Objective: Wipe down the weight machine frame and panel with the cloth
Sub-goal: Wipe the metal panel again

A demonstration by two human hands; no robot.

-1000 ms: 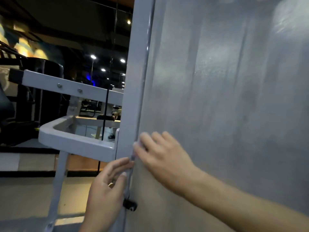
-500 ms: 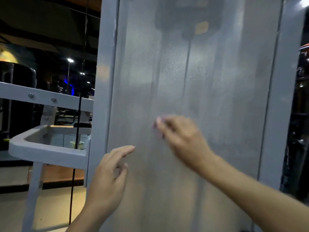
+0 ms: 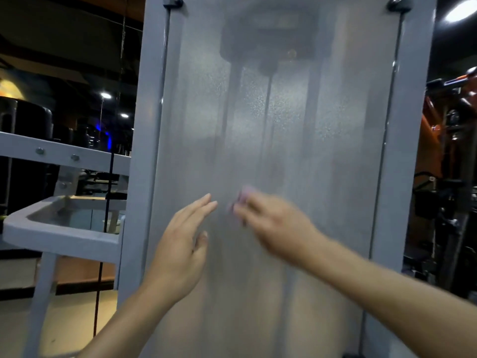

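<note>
While the blurred right hand (image 3: 271, 218), grip unreadable, works mid-frame on the panel (image 3: 296, 151), the left hand (image 3: 180, 244) hovers flat-fingered, seemingly to steady.

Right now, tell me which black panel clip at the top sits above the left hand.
The top-left clip, on the upright beside the bolted crossbar; the other clip is top right.

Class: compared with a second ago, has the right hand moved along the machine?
Yes. The right hand has left the left frame post and moved right, onto the middle of the panel.
</note>
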